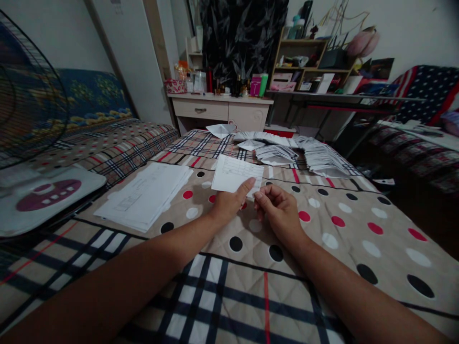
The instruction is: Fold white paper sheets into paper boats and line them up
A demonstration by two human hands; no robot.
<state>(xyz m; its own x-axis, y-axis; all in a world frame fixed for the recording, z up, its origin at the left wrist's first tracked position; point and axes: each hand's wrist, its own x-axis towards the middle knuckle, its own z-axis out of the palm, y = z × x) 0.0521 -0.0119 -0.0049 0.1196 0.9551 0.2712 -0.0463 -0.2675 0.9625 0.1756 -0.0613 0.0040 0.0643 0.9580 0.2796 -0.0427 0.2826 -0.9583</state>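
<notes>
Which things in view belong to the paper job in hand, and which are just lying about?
Probably the job's:
printed paper, held in the left hand, right hand at its near corner
paper stack, left of the hands
folded papers beyond the hands

Seemingly just lying about:
fan
green tube and purple box on the white cabinet

I see the left forearm (143,267), lower left, and right forearm (344,282), lower right, tapering to left hand (231,204) and right hand (281,212), all bare.
</notes>
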